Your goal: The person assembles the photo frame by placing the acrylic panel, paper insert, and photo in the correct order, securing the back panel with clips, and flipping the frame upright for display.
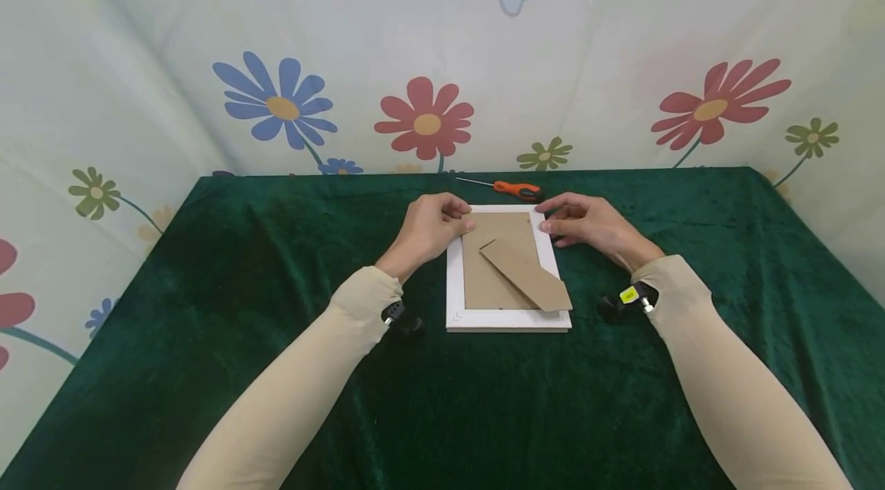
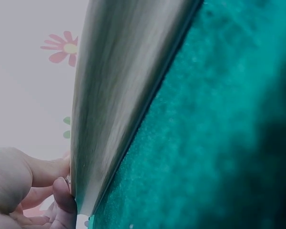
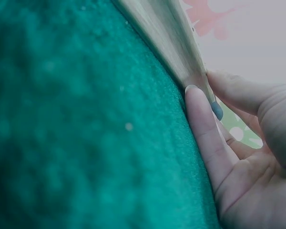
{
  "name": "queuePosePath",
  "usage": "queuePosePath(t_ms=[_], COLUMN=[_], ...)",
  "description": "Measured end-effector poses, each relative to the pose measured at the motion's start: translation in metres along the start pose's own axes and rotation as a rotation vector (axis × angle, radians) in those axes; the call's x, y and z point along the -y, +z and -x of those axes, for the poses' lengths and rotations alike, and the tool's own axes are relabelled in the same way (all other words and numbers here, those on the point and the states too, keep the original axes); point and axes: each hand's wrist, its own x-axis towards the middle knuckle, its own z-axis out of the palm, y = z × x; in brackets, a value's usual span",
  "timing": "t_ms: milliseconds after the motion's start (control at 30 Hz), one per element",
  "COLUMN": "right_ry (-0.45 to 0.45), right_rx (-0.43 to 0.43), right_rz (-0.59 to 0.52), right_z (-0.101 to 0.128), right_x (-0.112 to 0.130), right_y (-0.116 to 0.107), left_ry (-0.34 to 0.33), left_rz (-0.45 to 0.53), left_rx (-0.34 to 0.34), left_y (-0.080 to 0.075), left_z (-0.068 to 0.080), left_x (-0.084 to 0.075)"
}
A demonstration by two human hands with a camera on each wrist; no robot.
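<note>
A white picture frame (image 1: 454, 283) lies back side up on the green cloth. Its brown backing board (image 1: 477, 267) carries a brown easel stand (image 1: 528, 275) that slants down to the lower right. At the frame's top left corner, my left hand (image 1: 430, 225) holds the edge, thumb on the back. The opposite top corner is pinched by my right hand (image 1: 591, 227), its thumb on the white rim. In the left wrist view, the frame's wood-grained side (image 2: 114, 95) runs toward the fingertips. The right wrist view has a finger (image 3: 200, 109) against the side near the cloth.
An orange-handled screwdriver (image 1: 515, 190) lies just beyond the frame, its shaft pointing left. Green velvet cloth (image 1: 276, 367) covers the table. Behind the far edge hangs a white curtain (image 1: 594, 37) printed with flowers and a butterfly.
</note>
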Motion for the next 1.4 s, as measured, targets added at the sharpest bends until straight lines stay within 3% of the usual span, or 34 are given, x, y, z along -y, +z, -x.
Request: queuePosePath(t_ms=[833,1133,1400], right_ry=[-0.009,0.011,0.014], right_rx=[0.004,0.005,0.015], right_rz=[-0.013,-0.018,-0.014], right_z=[-0.003,-0.001,0.001], right_x=[0.005,0.001,-0.001], right_y=[-0.004,-0.003,-0.002], left_ry=[0.017,0.012,-0.022], left_rz=[-0.026,0.004,0.061], left_rx=[-0.027,0.017,0.015], left_y=[-0.001,-0.003,-0.004], left_z=[-0.005,-0.005,-0.004], left_x=[-0.005,0.001,0.005])
